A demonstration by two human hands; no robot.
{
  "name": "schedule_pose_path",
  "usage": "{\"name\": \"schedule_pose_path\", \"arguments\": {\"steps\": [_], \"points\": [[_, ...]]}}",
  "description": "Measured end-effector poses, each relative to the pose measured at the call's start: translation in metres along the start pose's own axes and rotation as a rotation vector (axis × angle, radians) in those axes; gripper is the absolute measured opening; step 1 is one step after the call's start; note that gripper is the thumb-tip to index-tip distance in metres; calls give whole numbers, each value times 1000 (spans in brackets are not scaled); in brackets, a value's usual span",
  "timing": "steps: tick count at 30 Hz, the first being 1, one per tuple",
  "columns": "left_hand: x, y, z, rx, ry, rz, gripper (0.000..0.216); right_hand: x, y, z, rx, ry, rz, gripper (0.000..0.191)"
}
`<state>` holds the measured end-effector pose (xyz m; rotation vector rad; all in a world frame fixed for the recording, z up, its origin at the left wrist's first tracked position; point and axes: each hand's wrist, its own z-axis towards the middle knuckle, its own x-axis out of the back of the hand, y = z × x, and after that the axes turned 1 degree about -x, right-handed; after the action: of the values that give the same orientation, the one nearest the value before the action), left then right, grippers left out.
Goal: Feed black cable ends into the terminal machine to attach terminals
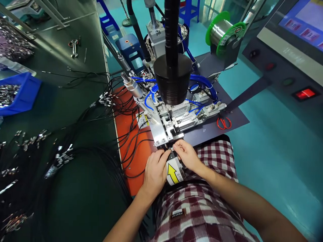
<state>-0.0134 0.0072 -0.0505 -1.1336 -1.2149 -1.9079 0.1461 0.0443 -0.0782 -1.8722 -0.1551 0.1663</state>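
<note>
Metal machine [186, 121], small metal piece [172, 149] at its near end

Right hand [187, 156]: thumb and forefinger pinched on the small metal piece, detail too small to read; left hand [155, 169]: fingers bent close beside it, whether gripping anything cannot be told; yellow-arrow label [173, 172] just on the wearer's side of the piece, between the hands; black cables [124, 107] across the orange surface [138, 158], left of the machine; red-handled scissors [224, 122] on the dark plate [237, 119], to its right; green-flanged wire spool [222, 32] beyond
</note>
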Motion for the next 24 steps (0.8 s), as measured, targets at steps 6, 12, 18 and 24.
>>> {"name": "schedule_pose_path", "arguments": {"steps": [6,12,18,24], "points": [[-4,0,1,12,8,4,38,-5,3,0,-69,22,130,33],[8,-3,-27,208,16,-85,39,-5,1,2,-63,-1,119,37],[17,3,-76,322,16,216,53,-2,6,3,-53,-11,108,36],[21,-8,-72,291,-48,318,58,-2,7,4,-48,-18,104,38]]}}
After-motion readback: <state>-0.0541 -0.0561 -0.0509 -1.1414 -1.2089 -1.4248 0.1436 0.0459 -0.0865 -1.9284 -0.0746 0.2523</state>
